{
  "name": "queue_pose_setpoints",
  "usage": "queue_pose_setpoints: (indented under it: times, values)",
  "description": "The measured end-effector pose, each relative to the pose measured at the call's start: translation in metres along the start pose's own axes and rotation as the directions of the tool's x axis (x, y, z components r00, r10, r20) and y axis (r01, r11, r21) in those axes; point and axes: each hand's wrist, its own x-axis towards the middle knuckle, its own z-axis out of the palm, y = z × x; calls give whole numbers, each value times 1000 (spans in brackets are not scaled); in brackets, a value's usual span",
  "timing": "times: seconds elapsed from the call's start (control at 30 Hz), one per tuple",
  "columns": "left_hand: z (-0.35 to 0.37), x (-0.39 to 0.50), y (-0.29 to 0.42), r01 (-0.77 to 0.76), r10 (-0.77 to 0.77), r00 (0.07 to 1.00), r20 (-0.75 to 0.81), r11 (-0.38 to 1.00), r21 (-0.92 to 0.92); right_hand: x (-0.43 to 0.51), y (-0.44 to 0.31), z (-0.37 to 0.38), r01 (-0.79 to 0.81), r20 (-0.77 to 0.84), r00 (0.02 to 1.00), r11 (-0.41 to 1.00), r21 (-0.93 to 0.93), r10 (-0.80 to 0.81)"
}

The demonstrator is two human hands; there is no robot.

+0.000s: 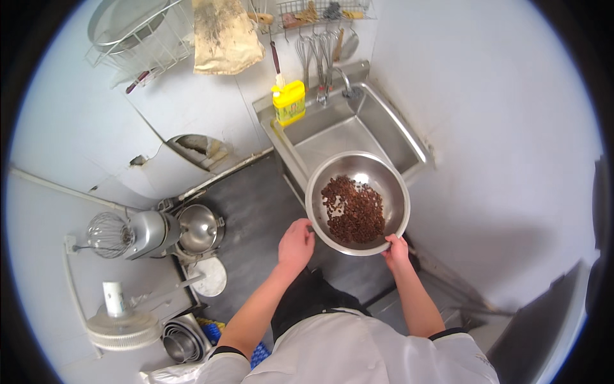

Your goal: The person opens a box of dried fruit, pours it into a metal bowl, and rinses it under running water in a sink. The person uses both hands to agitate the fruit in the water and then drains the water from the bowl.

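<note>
A large stainless steel bowl with small reddish-brown pieces, like raisins or beans, across its bottom is held at the front edge of the steel sink. Gripping the bowl's near right rim is my right hand, thumb over the edge. My left hand is at the bowl's left rim, its fingers curled by the outer side; whether they bear on it is hard to tell. Behind the bowl a curved metal faucet reaches over the basin.
A yellow jug stands on the sink's back left corner. Whisks hang above. To the left are a stand mixer, a steel mixing bowl, a fan-like round appliance and nested metal rings.
</note>
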Motion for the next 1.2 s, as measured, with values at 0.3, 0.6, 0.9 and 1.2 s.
queue_pose_setpoints:
  times: [0.3,0.6,0.9,1.2]
  values:
    - [212,291,-128,696,-700,680,-216,710,-107,337,-123,52,-145,17,989,986,-77,147]
    - [339,378,-75,840,-763,470,-444,541,-40,606,-188,54,-265,112,933,864,-428,342]
    - [334,386,-69,911,-743,369,-559,409,57,754,-200,94,-6,198,924,532,-847,326]
    - [337,383,-80,937,-777,344,-528,322,137,619,-271,305,965,931,206,-96,-244,-301]
